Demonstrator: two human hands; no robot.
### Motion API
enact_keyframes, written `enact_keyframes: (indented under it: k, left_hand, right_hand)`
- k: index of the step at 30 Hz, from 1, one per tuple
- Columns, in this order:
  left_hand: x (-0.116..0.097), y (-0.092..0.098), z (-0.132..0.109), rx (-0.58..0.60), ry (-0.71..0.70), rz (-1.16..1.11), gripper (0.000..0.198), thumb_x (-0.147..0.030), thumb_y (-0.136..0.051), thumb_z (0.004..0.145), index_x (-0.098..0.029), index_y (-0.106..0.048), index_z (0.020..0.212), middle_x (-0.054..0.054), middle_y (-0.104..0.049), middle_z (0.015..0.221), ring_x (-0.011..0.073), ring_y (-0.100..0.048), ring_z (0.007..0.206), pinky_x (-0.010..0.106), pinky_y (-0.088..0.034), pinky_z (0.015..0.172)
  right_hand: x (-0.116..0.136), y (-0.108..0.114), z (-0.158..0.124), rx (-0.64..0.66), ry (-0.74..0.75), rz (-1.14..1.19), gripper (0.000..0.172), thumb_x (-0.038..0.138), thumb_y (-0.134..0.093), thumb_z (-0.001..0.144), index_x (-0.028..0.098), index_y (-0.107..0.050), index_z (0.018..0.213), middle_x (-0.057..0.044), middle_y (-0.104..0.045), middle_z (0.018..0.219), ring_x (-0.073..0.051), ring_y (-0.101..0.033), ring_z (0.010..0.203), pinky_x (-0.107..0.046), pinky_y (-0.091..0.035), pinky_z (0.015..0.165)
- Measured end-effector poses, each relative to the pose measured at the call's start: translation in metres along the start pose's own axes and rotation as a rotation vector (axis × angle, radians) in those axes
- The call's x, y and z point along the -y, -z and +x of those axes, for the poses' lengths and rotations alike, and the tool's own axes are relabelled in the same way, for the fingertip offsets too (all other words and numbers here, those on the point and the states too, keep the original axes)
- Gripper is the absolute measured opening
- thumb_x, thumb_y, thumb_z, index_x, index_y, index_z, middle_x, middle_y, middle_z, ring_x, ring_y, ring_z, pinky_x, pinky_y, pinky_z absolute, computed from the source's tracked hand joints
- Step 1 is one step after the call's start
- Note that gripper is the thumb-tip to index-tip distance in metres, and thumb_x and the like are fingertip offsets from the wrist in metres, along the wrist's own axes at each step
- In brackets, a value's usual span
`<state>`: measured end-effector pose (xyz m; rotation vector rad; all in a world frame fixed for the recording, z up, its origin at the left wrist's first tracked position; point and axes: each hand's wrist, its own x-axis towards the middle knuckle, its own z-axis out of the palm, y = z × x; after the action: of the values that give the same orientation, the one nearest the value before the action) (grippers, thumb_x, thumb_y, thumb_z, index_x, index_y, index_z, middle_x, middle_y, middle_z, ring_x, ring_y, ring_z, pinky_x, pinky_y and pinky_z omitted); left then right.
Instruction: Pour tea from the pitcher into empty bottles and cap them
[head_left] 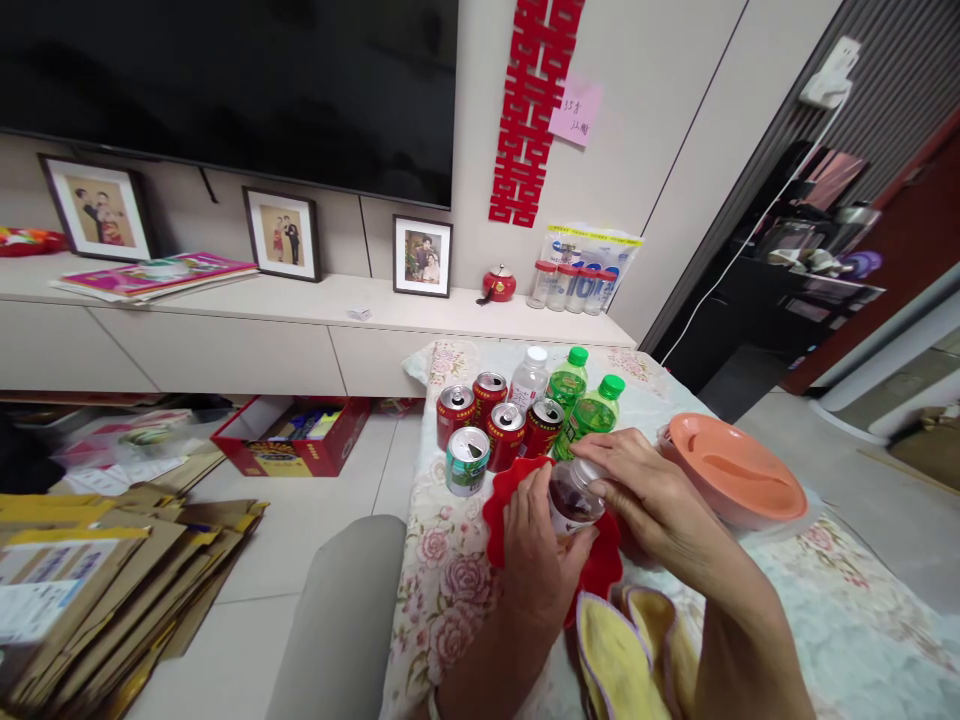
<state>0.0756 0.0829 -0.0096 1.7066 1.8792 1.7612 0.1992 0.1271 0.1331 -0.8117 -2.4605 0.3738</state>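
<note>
My left hand [538, 540] grips a clear plastic bottle of dark liquid [571, 500] — my right hand [637, 490] grasps its top — over the scalloped red tray [497, 508], nearer than the metal cans [504, 447].

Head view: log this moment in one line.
left hand: around bottle; right hand: on cap; below: red tray; beyond: cans, green-capped bottles

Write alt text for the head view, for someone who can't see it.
The left hand holds a bottle of dark drink at a red dish, the right hand on its cap. Beyond stand five cans and three more bottles on a flowered tablecloth, with an orange container to the right.
</note>
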Motion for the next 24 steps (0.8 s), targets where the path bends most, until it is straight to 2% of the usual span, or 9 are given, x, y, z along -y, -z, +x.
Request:
enact_keyframes:
  k: [4,9,13,16,20,24]
  left_hand:
    - [0.0002,-0.0014,-0.0018,-0.013,-0.01,0.012,0.073,-0.014,-0.078,0.078,-0.018,-0.046,0.143,0.018,-0.067,0.136,0.035,-0.065,0.126,0.054,-0.057,0.106]
    - [0.0007,-0.0007,-0.0021,0.005,-0.014,0.014,0.078,-0.012,-0.08,0.075,-0.018,-0.044,0.144,0.018,-0.066,0.136,0.0364,-0.065,0.126,0.056,-0.057,0.105]
    - [0.0008,-0.0006,-0.0006,0.008,0.0,0.011,0.076,-0.013,-0.08,0.075,-0.02,-0.045,0.142,0.016,-0.068,0.134,0.0349,-0.067,0.122,0.055,-0.058,0.103]
    - [-0.0004,-0.0001,0.0003,0.009,-0.004,0.005,0.076,-0.013,-0.08,0.075,-0.019,-0.045,0.143,0.017,-0.067,0.135,0.0349,-0.067,0.124,0.055,-0.058,0.104]
    - [-0.0019,0.0008,-0.0001,0.015,0.0,-0.003,0.077,-0.011,-0.08,0.075,-0.018,-0.045,0.143,0.017,-0.067,0.136,0.0342,-0.066,0.124,0.054,-0.058,0.104]
    - [-0.0014,0.0001,-0.0017,-0.006,0.0,-0.008,0.075,-0.012,-0.08,0.076,-0.018,-0.046,0.143,0.018,-0.067,0.135,0.0352,-0.065,0.125,0.055,-0.057,0.104]
  right_hand:
    - [0.0003,-0.0005,0.0005,-0.004,-0.036,-0.04,0.032,0.026,-0.053,0.105,0.029,-0.066,0.135,-0.009,-0.069,0.124,-0.025,-0.059,0.116,-0.046,-0.054,0.098]
    - [0.001,-0.0003,0.0018,-0.015,-0.09,-0.094,0.031,0.036,-0.059,0.102,0.026,-0.068,0.13,-0.011,-0.069,0.12,-0.028,-0.063,0.111,-0.048,-0.056,0.094]
    - [0.0006,0.0027,-0.0019,0.001,-0.087,-0.115,0.043,0.036,-0.062,0.1,0.027,-0.06,0.142,-0.012,-0.064,0.136,-0.029,-0.061,0.125,-0.048,-0.055,0.102]
    - [-0.0003,0.0053,-0.0049,0.033,-0.048,-0.089,0.045,0.029,-0.053,0.104,0.028,-0.052,0.148,-0.01,-0.061,0.144,-0.025,-0.058,0.133,-0.045,-0.052,0.108]
    - [-0.0002,0.0056,-0.0042,0.051,-0.04,-0.062,0.04,0.027,-0.046,0.107,0.03,-0.053,0.147,-0.008,-0.065,0.136,-0.022,-0.062,0.125,-0.041,-0.053,0.104]
    - [-0.0006,0.0017,-0.0016,-0.004,-0.085,-0.123,0.041,0.034,-0.054,0.104,0.027,-0.057,0.144,-0.011,-0.068,0.125,-0.026,-0.067,0.113,-0.043,-0.057,0.094]
